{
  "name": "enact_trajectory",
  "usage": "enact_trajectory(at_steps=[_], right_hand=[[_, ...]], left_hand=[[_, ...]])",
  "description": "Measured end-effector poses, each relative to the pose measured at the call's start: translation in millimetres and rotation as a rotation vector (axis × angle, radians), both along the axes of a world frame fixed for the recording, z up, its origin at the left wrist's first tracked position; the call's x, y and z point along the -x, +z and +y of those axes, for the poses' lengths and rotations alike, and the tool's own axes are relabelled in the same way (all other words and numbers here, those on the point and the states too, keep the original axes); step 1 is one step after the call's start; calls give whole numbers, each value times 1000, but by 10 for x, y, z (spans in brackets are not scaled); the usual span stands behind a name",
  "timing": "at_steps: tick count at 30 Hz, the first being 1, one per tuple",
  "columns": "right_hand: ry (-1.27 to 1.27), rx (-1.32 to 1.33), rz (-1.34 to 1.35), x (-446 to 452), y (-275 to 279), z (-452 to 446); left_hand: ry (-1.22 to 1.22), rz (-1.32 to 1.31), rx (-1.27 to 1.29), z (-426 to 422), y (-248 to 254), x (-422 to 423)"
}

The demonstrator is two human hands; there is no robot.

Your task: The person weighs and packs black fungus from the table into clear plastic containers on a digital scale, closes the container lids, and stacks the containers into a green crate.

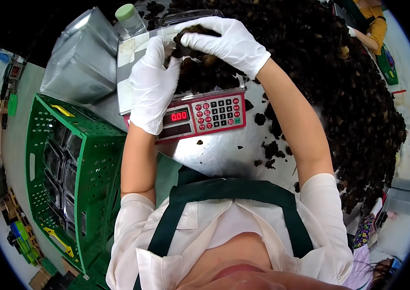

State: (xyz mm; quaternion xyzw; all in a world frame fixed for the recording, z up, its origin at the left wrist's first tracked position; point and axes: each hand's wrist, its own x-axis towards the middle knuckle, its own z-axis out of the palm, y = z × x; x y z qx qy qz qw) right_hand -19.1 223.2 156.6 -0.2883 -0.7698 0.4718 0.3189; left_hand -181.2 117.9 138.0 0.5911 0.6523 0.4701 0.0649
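A red digital scale with a lit display reading 0.00 stands on the metal table. On it lies a clear plastic tray holding dark, crinkled pieces that look like dried mushroom or fungus. My left hand, in a white glove, is over the tray's left side, fingers curled round dark pieces. My right hand, also white-gloved, reaches across the tray's far side and is closed on a dark clump. The two hands' fingertips are close together, and the exact edges of what each holds are partly hidden.
A large heap of dark pieces covers the table's right side. Stacked clear containers and a green-lidded jar stand at the left. A green crate holds packed trays. Other people are at the upper right and lower right.
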Motion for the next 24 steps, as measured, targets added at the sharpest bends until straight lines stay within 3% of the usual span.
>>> enact_trajectory(at_steps=[2, 4, 6, 8, 12, 14, 16, 18, 20, 22, 24], right_hand=[[-1, -498, -252, -25, -92, 14], [-23, -712, -610, 30, -181, -56], [-70, -824, -621, 88, -167, -102], [-94, -749, -487, 113, -101, -84], [-103, -471, -358, 100, -21, 98], [-7, -523, -632, 111, -21, 110], [3, -634, -688, 96, -84, 212], [8, -310, -388, 85, -41, 289], [29, -204, -151, 39, -6, 303], [73, -408, -257, 81, -131, 383], [80, -309, -298, 56, -104, 365]], left_hand=[[-46, 42, -65, -5, -118, 118], [-55, 63, -1, -78, -124, 156], [-52, 72, -6, -115, -151, 159], [-112, -95, -11, -140, -235, 172], [-74, 53, 9, -177, -261, 185], [-81, 82, -14, -183, -265, 193], [-89, 114, -42, -182, -234, 187], [-48, 93, -30, -209, -185, 167], [-45, 26, -15, -215, -222, 201], [-43, -38, -3, -231, -251, 233], [-11, 24, -52, -257, -245, 237]])
